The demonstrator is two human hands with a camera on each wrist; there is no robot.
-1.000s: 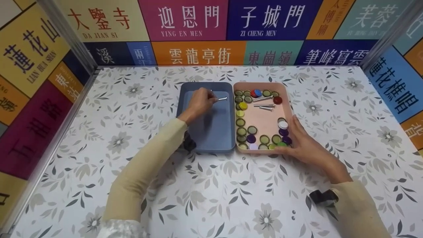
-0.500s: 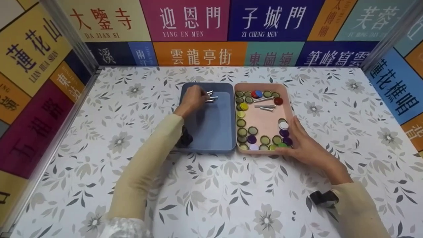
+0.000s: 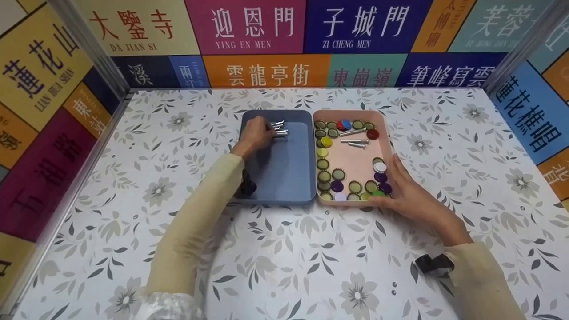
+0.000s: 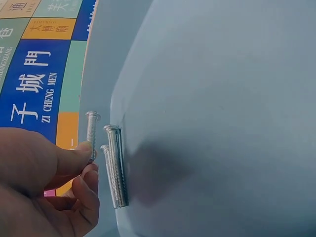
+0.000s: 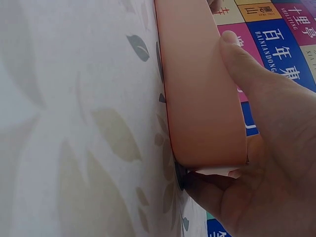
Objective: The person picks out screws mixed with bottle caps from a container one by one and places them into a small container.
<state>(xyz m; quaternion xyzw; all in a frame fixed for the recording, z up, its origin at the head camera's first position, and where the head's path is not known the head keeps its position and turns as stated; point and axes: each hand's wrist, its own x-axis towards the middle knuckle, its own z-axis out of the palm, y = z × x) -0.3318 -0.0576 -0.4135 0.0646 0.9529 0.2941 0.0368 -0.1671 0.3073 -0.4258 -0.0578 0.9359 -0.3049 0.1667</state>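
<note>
My left hand [image 3: 258,135] is over the far left part of the blue tray [image 3: 284,202]. In the left wrist view its thumb and fingertips pinch a silver screw [image 4: 91,129], head up. Beside that, several more screws [image 4: 115,168] lie together against the tray's wall. My right hand [image 3: 413,195] holds the near right corner of the pink tray [image 3: 351,203], thumb at the front side and fingers along the right side. Inside the pink tray are several screws [image 3: 354,141] near the back and many bottle caps [image 3: 324,176] along the edges.
Both trays stand side by side on a table with a floral cloth [image 3: 284,258]. Printed panels [image 3: 253,26] wall off the back and both sides. Black wrist cameras [image 3: 435,265] sit on the wrists.
My left hand has moved left and slightly away within the blue tray, carrying a screw. The screws lying there now show beside it. My right hand stays on the pink tray.
</note>
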